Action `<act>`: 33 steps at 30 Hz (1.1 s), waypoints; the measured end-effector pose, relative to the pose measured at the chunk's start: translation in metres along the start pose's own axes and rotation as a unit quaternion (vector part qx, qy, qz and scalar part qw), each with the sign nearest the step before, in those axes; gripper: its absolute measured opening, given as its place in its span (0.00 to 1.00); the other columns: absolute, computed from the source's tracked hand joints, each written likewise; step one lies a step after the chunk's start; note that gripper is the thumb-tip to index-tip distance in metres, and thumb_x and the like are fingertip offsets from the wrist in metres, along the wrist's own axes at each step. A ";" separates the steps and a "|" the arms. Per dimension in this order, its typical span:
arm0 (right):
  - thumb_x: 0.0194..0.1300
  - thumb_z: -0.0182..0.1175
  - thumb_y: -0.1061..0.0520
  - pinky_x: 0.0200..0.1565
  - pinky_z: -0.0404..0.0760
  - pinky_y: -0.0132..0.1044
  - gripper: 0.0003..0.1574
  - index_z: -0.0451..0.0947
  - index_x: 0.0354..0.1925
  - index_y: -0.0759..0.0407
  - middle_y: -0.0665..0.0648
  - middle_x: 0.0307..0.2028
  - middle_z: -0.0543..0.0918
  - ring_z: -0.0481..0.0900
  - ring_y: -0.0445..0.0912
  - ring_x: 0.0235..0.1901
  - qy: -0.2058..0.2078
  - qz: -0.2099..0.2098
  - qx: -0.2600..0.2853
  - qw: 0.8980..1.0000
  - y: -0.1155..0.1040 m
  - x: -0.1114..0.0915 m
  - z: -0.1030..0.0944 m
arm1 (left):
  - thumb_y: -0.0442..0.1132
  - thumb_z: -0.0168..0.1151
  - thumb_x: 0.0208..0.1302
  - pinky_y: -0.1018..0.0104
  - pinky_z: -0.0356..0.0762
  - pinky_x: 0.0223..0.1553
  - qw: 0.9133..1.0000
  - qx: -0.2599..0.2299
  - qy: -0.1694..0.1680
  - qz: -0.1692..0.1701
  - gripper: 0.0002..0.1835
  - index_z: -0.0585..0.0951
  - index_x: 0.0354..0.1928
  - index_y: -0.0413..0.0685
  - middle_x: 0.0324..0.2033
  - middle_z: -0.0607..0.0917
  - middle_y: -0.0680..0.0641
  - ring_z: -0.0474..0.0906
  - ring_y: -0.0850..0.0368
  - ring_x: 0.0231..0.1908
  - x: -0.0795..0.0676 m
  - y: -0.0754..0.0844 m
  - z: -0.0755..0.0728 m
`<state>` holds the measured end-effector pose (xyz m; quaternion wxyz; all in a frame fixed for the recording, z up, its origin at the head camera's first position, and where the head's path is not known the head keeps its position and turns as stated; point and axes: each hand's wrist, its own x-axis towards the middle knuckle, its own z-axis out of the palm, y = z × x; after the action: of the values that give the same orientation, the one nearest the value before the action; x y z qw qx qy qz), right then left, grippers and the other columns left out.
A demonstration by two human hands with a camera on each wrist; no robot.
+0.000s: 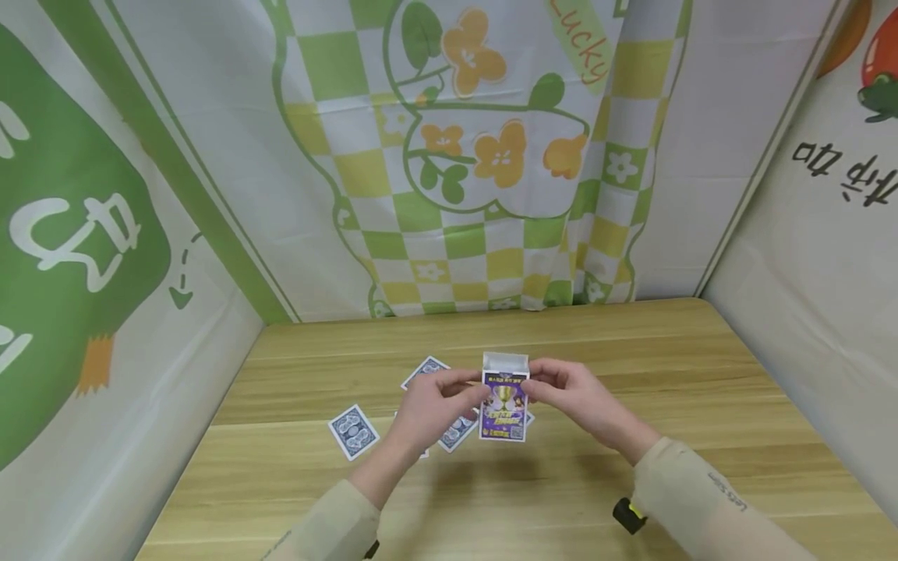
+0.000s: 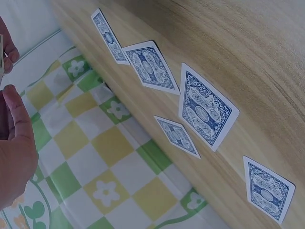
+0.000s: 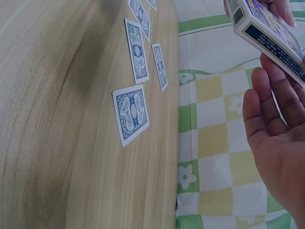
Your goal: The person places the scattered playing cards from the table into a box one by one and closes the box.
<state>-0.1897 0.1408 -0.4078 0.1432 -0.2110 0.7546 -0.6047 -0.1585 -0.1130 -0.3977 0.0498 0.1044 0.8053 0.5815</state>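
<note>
Cards (image 2: 208,107) below, purple card box (image 1: 503,409) above: held the card box in the air over the wooden table (image 1: 547,506), pale end (image 1: 505,364) pointing away. Pinched it from both sides near that end, thumb and fingers of the left hand (image 1: 436,407) at one edge, of the right hand (image 1: 578,397) at the other. Could not tell about any contents, nor whether flap or opening at that end. Probably risked buckling the sides by squeezing too hard, and dropping the card box onto the cards by easing either pinch too soon. Might spill anything inside by tipping the pale end down. Seemed likeliest to drag the loose cards, patterned backs up, by lowering the left sleeve (image 1: 333,522) carelessly, with one card (image 1: 354,432) near the left forearm (image 1: 386,471) in the head view.
</note>
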 end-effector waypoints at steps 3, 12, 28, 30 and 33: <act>0.75 0.60 0.50 0.57 0.84 0.45 0.23 0.79 0.58 0.65 0.59 0.47 0.86 0.84 0.51 0.49 -0.010 0.005 -0.007 1.000 -0.001 -0.001 -0.001 | 0.51 0.69 0.65 0.60 0.88 0.38 1.000 -0.016 -0.015 -0.011 0.19 0.87 0.50 0.46 0.35 0.91 0.47 0.88 0.49 0.31 0.000 0.000 -0.001; 0.73 0.62 0.49 0.53 0.84 0.41 0.24 0.78 0.62 0.58 0.56 0.49 0.86 0.83 0.50 0.50 0.021 -0.017 -0.061 0.998 -0.003 0.000 0.001 | 0.40 0.70 0.64 0.54 0.90 0.44 0.990 -0.128 -0.050 -0.039 0.17 0.81 0.47 0.34 0.38 0.90 0.38 0.89 0.46 0.33 0.001 -0.003 0.004; 0.64 0.71 0.54 0.57 0.86 0.47 0.37 0.72 0.68 0.63 0.66 0.66 0.73 0.74 0.58 0.63 0.097 -0.383 -0.397 0.828 -0.013 0.003 0.016 | 0.34 0.64 0.67 0.52 0.87 0.54 0.947 -0.313 -0.016 -0.064 0.21 0.73 0.57 0.28 0.41 0.88 0.39 0.88 0.50 0.40 0.006 -0.009 0.012; 0.63 0.72 0.54 0.57 0.86 0.46 0.38 0.72 0.68 0.62 0.66 0.67 0.73 0.74 0.58 0.64 0.089 -0.406 -0.430 0.802 -0.014 0.003 0.019 | 0.34 0.64 0.67 0.52 0.86 0.54 0.944 -0.324 -0.013 -0.065 0.22 0.73 0.58 0.28 0.41 0.88 0.40 0.88 0.51 0.40 0.007 -0.010 0.013; 0.58 0.75 0.55 0.63 0.81 0.51 0.41 0.73 0.67 0.61 0.66 0.67 0.73 0.73 0.59 0.65 0.088 -0.426 -0.468 0.769 -0.015 0.004 0.023 | 0.34 0.64 0.68 0.53 0.86 0.55 0.939 -0.338 -0.011 -0.069 0.22 0.73 0.59 0.28 0.44 0.86 0.39 0.88 0.51 0.41 0.007 -0.010 0.014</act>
<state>-0.1801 0.1169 -0.3984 -0.3126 -0.4978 0.7860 -0.1914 -0.1640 -0.1012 -0.4110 0.1304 0.0320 0.5662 0.8132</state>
